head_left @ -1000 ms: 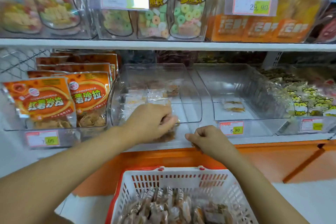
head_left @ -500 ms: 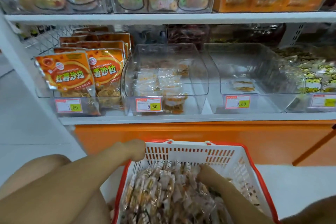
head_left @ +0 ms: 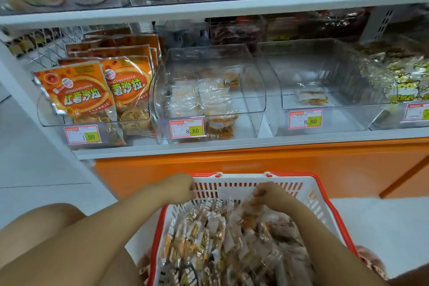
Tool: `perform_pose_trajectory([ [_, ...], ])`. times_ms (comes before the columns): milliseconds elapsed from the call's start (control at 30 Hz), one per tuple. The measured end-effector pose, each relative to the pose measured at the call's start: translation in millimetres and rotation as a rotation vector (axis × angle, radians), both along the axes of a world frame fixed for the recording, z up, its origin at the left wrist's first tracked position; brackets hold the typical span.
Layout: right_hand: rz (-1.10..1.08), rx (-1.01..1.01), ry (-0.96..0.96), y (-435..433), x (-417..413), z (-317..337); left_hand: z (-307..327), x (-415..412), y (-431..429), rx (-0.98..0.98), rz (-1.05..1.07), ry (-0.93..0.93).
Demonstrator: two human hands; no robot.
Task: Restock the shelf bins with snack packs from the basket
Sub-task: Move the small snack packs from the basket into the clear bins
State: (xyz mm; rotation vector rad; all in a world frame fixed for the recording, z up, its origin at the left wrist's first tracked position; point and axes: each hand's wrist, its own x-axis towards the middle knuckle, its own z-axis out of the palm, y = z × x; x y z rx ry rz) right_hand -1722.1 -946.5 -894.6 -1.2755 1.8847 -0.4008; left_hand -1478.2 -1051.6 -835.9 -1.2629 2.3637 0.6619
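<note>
A white basket with a red rim (head_left: 325, 195) stands low in front of me, full of small clear snack packs (head_left: 216, 246). My left hand (head_left: 180, 187) is curled over the basket's far left corner and grips the rim. My right hand (head_left: 272, 194) is inside the basket near its far wall, with its fingers curled round a snack pack (head_left: 251, 204) lifted off the pile; motion blurs this. The middle clear shelf bin (head_left: 255, 104) holds several of the same packs. In the bin to its right (head_left: 348, 109) lies a single pack (head_left: 312, 97).
Orange bags (head_left: 92, 95) fill the left bin, and yellow-printed packs (head_left: 408, 81) the far right one. Price tags (head_left: 186, 128) hang on the bin fronts. An upper shelf (head_left: 209, 10) carries candy tubs. Below the bins is an orange panel (head_left: 255, 160), and my knee (head_left: 46, 227) is at the lower left.
Both hands left the middle bin and dropped to the basket. My right hand dug into the packs and now lifts one toward the far wall. The view tilted down.
</note>
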Motion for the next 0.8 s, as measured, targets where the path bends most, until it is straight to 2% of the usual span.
perform_pose_trajectory([
  [100, 0.017, -0.188, 0.059, 1, -4, 47, 19, -20, 10, 0.040, -0.077, 0.170],
  [233, 0.049, -0.398, -0.140, 13, -8, 114, 55, -46, 21, 0.102, -0.138, 0.369],
  [333, -0.005, -0.544, -0.204, 20, -8, 150, 83, -54, 18, 0.092, -0.143, 0.567],
  [433, -0.019, -0.676, -0.237, 23, -6, 176, 117, -59, 12, -0.047, -0.165, 0.757],
  [533, 0.031, -0.669, -0.182, 18, -1, 196, 145, -63, 0, -0.109, -0.134, 0.903],
  [667, -0.094, -0.752, 0.086, -11, 1, 215, 155, -66, -32, -0.292, -0.120, 0.928],
  [733, -0.163, -0.770, 0.168, -32, 1, 227, 149, -62, -50, -0.413, -0.108, 0.844],
  [800, -0.207, -0.734, 0.352, -61, 1, 238, 138, -54, -66, -0.533, -0.118, 0.682],
])
